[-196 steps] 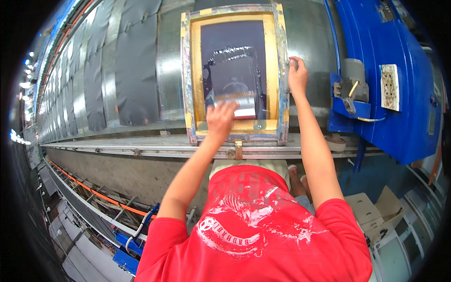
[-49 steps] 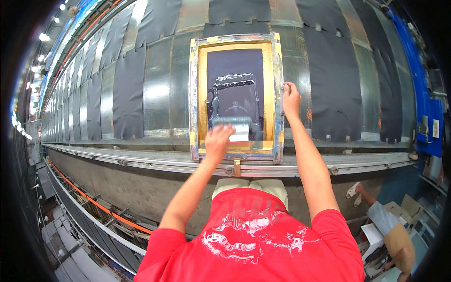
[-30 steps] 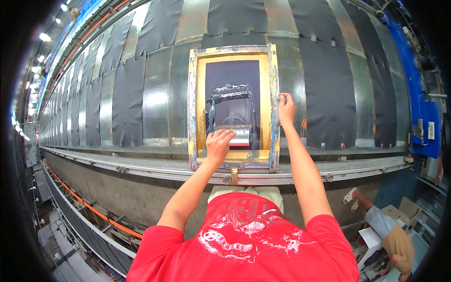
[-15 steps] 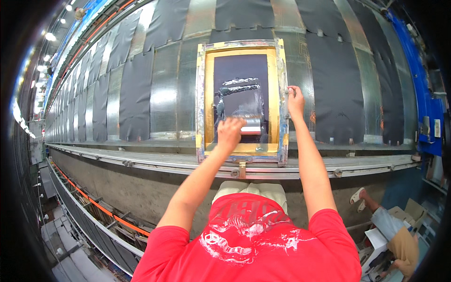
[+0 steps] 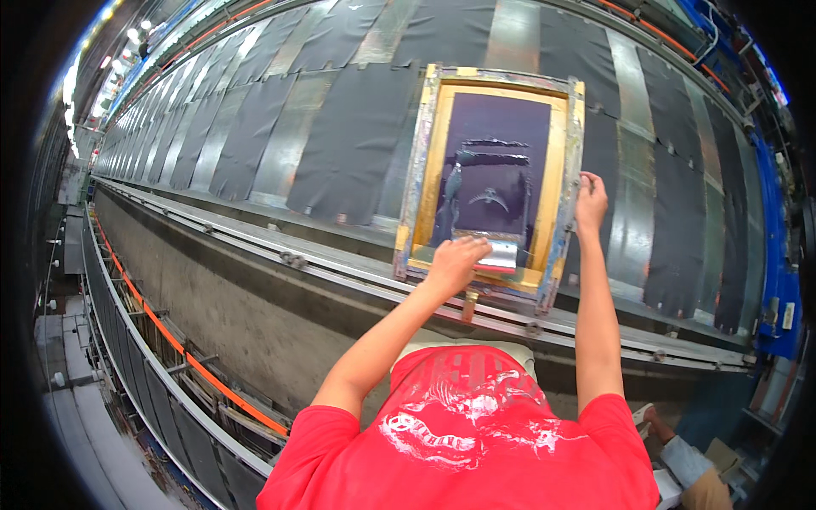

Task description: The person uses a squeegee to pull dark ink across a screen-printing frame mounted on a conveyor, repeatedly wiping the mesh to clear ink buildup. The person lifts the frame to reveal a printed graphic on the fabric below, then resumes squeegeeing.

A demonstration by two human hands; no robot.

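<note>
A silver metal squeegee with a reddish lower edge [image 5: 503, 254] lies across the near end of the dark purple rectangular mesh [image 5: 489, 119], inside a paint-stained rectangular frame [image 5: 575, 127] lined in yellow. The left hand [image 5: 459, 257] has its fingers clamped on the squeegee's left part; uneven pressure there could tilt the blade and leave ink patchy. Glossy dark ink [image 5: 493, 159] lies in ridges farther up the mesh and smears along its left side, so a skewed pass might miss some. The right hand [image 5: 591, 204] is at the frame's right side, fingers bent; whether they grip it, I cannot tell. If that side slips, the print could blur. Beyond lie matte black fabric panels [image 5: 348, 136]; nearer the person runs a grey metal rail [image 5: 212, 228], and a frame nudged along it could land out of line
</note>
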